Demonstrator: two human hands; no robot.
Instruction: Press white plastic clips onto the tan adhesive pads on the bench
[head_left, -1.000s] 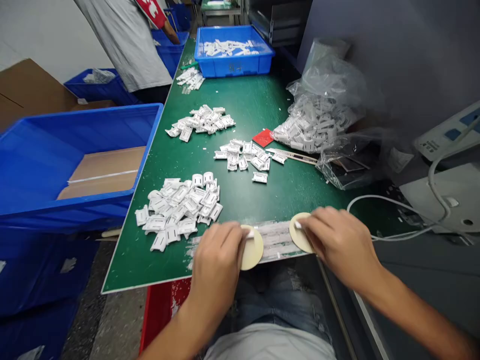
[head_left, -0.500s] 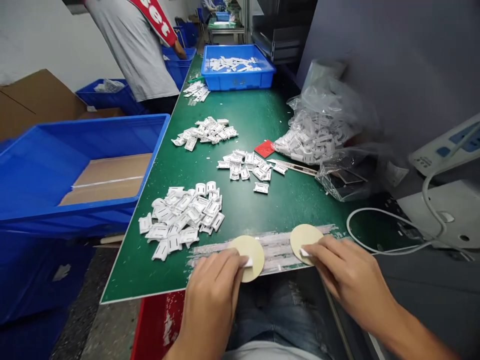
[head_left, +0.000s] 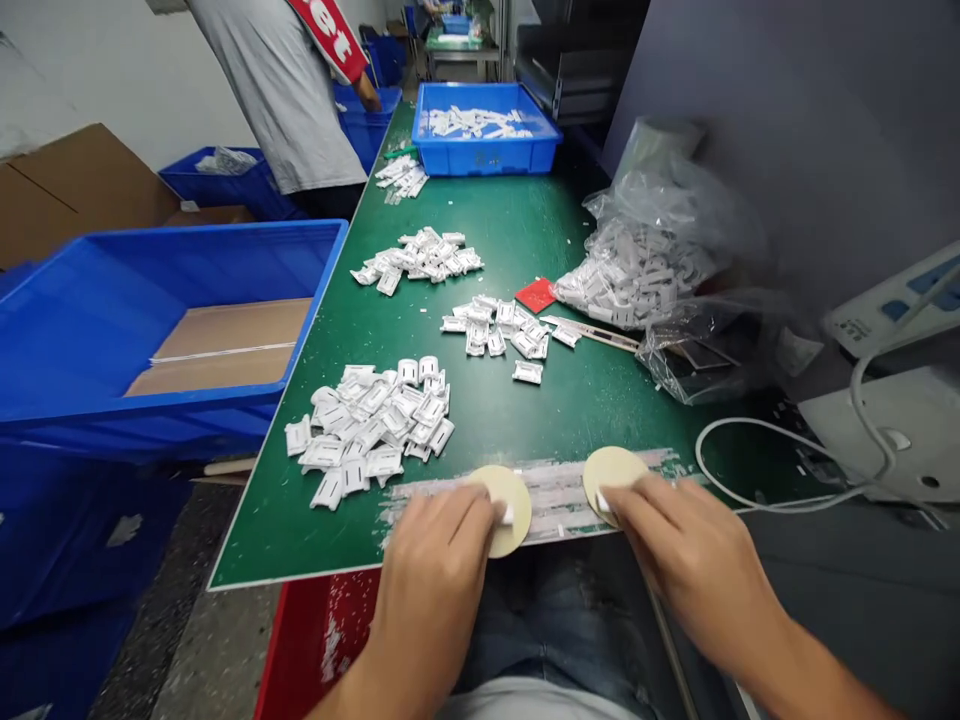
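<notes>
My left hand (head_left: 439, 565) is closed in a pinch on a small white plastic piece (head_left: 508, 515), pressed against a round pale-yellow disc (head_left: 517, 492) at the table's near edge. To the right, my right hand (head_left: 690, 555) pinches a second small white piece (head_left: 602, 502) against another pale-yellow disc (head_left: 611, 466). Fingers hide most of both pieces. Under the discs runs a whitish, scuffed strip (head_left: 559, 490) on the green table. A heap of white slotted plastic parts (head_left: 375, 415) lies beyond my left hand.
Smaller heaps of white parts (head_left: 424, 255) lie farther up the green table (head_left: 555, 425). A blue tray (head_left: 487, 155) stands at its far end. On the right are a plastic bag of parts (head_left: 645, 260) and a white cable (head_left: 750, 425). A co-worker (head_left: 281, 95) stands far left beyond a blue bin (head_left: 150, 415).
The view has shifted slightly. My right hand has slid its white piece a little to the left over its disc. Both hands keep their pinches.
</notes>
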